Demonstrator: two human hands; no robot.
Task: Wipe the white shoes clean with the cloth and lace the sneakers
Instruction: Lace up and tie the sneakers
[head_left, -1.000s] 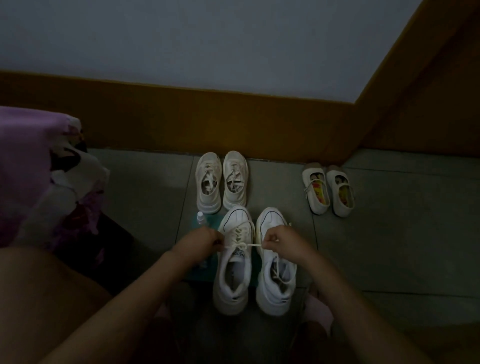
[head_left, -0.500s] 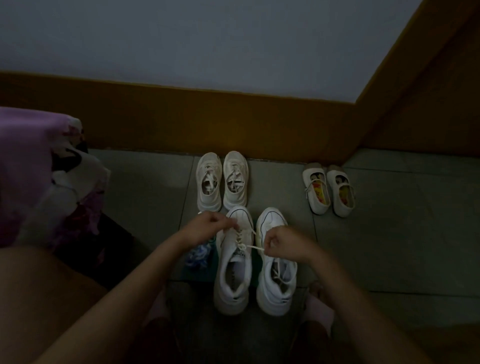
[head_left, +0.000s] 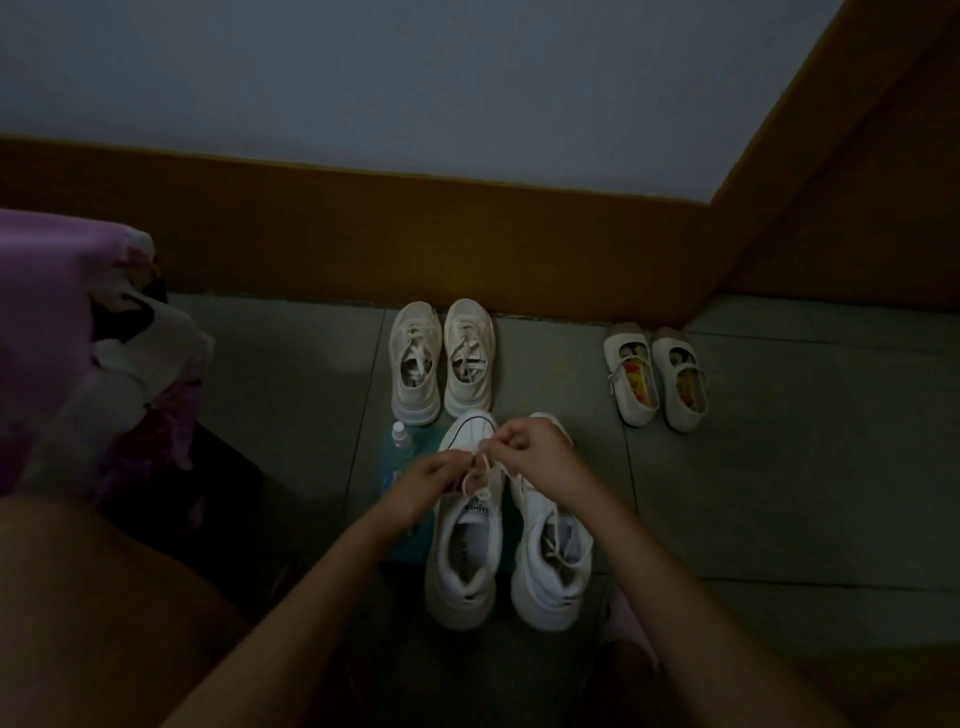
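Two white sneakers stand side by side on the floor in front of me, toes pointing away. My left hand (head_left: 434, 480) and my right hand (head_left: 537, 460) meet over the left sneaker (head_left: 465, 551) and each pinches a part of its white lace (head_left: 480, 475), which forms a small loop between them. The right sneaker (head_left: 553, 566) lies partly under my right wrist, its lace loose. A teal cloth (head_left: 410, 540) lies under and left of the sneakers, half hidden by my left forearm.
A small clear bottle (head_left: 399, 441) stands on the cloth's far end. A cream pair of sneakers (head_left: 441, 361) and a pair of strap shoes (head_left: 655, 379) sit near the brown skirting. Purple bedding (head_left: 62, 332) bulges at the left. My knees frame the bottom.
My hands held the lace stretched wide apart a second ago. They have since come together over the left sneaker's front, and the lace now makes a loop between them.
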